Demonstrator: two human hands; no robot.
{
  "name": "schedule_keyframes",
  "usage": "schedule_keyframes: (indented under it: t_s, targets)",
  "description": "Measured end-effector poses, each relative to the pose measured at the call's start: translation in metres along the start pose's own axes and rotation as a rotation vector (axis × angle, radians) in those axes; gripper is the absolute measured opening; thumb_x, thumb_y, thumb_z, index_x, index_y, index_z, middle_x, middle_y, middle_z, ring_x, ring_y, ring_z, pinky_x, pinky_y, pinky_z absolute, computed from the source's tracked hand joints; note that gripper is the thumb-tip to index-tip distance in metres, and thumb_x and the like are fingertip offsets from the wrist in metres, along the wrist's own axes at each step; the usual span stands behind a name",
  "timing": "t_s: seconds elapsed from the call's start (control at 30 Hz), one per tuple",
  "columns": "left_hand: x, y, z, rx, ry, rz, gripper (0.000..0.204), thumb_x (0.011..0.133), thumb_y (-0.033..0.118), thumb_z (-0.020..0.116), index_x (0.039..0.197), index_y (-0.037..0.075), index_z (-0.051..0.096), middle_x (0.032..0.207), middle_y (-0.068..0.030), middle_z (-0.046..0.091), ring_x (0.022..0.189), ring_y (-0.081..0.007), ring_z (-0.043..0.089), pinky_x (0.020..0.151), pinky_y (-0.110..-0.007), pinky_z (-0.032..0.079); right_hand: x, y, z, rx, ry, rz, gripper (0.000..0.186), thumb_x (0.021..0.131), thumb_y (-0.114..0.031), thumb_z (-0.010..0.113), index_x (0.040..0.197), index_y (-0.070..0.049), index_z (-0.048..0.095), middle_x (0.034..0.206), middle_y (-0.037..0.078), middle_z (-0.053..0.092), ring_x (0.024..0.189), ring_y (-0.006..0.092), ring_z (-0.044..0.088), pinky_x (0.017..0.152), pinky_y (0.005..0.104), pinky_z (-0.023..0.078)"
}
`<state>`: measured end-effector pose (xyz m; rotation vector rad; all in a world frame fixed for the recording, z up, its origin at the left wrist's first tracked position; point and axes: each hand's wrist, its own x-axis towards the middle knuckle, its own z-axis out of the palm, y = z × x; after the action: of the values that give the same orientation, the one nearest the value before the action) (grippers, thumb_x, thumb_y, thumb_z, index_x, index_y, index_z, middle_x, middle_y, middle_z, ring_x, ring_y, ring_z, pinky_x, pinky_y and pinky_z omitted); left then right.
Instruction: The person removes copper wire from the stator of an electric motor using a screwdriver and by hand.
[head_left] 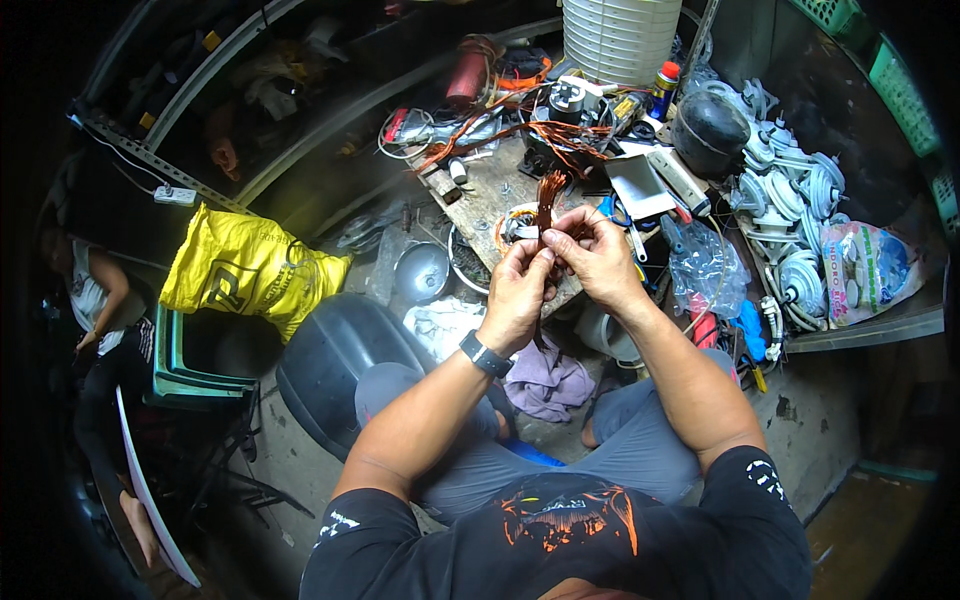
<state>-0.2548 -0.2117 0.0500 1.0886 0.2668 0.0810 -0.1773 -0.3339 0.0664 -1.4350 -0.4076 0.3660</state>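
Upright between my two hands stands a bundle of copper wire (pixel 546 198), reddish brown, its brighter ends fanning out at the top. My left hand (pixel 520 285) is closed round the lower part, and a dark end pokes out beneath it. The fingers of my right hand (pixel 597 258) pinch the same bundle just above, thumbs close together. Behind the hands lies a worn wooden board (pixel 490 195) with a ring wound in white and orange wire (pixel 515 225) on it. Blue-handled scissors (pixel 630 225) rest just right of my right hand.
Tangled copper wire (pixel 570 140) and tools crowd the board's far side. White motor parts (pixel 785 200) fill the right. A black rounded cover (pixel 345 360), a metal bowl (pixel 422 272) and a yellow sack (pixel 250 265) lie left. A purple cloth (pixel 550 380) lies between my legs. Another person (pixel 100 290) sits far left.
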Motion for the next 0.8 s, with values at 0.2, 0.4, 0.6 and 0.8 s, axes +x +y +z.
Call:
schedule_keyframes:
  t_s: [0.2, 0.4, 0.6, 0.8]
  targets:
    - [0.003, -0.007, -0.002, 0.03, 0.004, 0.014, 0.018, 0.1, 0.02, 0.057, 0.11, 0.006, 0.055, 0.092, -0.0016, 0.062, 0.076, -0.0068, 0.056, 0.062, -0.021, 0.044, 0.004, 0.008, -0.004, -0.138, 0.04, -0.028, 0.015, 0.092, -0.014, 0.067, 0.093, -0.001, 0.06, 0.078, 0.003, 0.064, 0.065, 0.0058, 0.061, 0.055, 0.0212, 0.05]
    - [-0.001, -0.006, 0.003, -0.163, 0.022, -0.056, 0.017, 0.102, 0.023, 0.053, 0.11, 0.009, 0.054, 0.093, 0.0003, 0.061, 0.079, -0.0073, 0.057, 0.065, -0.022, 0.044, 0.003, 0.006, -0.003, -0.189, 0.034, 0.017, 0.016, 0.093, -0.014, 0.064, 0.093, 0.001, 0.059, 0.075, 0.005, 0.065, 0.064, 0.0073, 0.063, 0.055, 0.023, 0.052]
    - [-0.002, -0.007, 0.007, -0.097, 0.002, -0.028, 0.016, 0.103, 0.024, 0.05, 0.111, 0.011, 0.053, 0.09, 0.0017, 0.058, 0.078, -0.0063, 0.053, 0.064, -0.021, 0.043, 0.005, 0.012, -0.005, -0.228, 0.023, -0.006, 0.015, 0.093, -0.016, 0.064, 0.092, -0.001, 0.059, 0.072, 0.002, 0.061, 0.064, 0.0067, 0.059, 0.057, 0.0232, 0.048]
    - [0.007, -0.011, -0.001, -0.008, 0.016, -0.04, 0.016, 0.103, 0.024, 0.049, 0.11, 0.01, 0.052, 0.094, 0.002, 0.056, 0.08, -0.0049, 0.051, 0.064, -0.02, 0.044, 0.004, 0.001, 0.0, -0.037, 0.027, 0.041, 0.014, 0.093, -0.016, 0.066, 0.092, -0.003, 0.061, 0.074, -0.001, 0.061, 0.068, 0.0046, 0.057, 0.059, 0.0224, 0.046]
